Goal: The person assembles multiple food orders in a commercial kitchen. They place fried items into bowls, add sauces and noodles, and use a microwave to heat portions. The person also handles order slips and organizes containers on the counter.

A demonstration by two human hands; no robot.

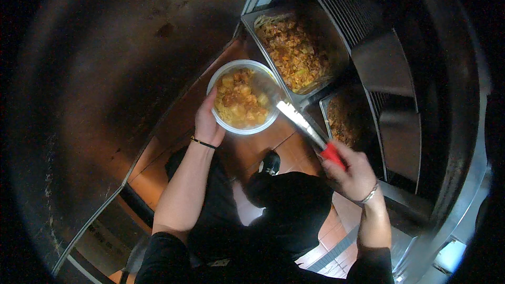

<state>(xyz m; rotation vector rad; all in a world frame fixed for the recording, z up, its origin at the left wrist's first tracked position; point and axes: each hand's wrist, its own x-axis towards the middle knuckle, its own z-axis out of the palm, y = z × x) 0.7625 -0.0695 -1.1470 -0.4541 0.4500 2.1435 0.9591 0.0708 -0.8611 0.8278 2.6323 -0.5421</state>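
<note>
My left hand (206, 120) holds a round white plastic bowl (231, 128) by its left side, thumb up at the rim. Inside lies a chunky yellow-orange food (239, 100) with browner pieces on top. In my right hand (354, 173) is a metal serving spoon (304, 122), gripped by its red handle. The spoon's head is blurred and reaches over the bowl's right rim; whether it carries food I cannot tell. Just beyond the bowl, to the right, a large steel pan (258, 39) contains a similar chopped, saucy mixture.
A smaller steel pan (324, 115) of darker food sits nearer, right of the spoon. Wire racks (342, 8) and metal panels (381, 66) line the right side. A big dark surface (131, 63) with a metal edge fills the left. My shoe (270, 163) stands on orange floor tiles (252, 150).
</note>
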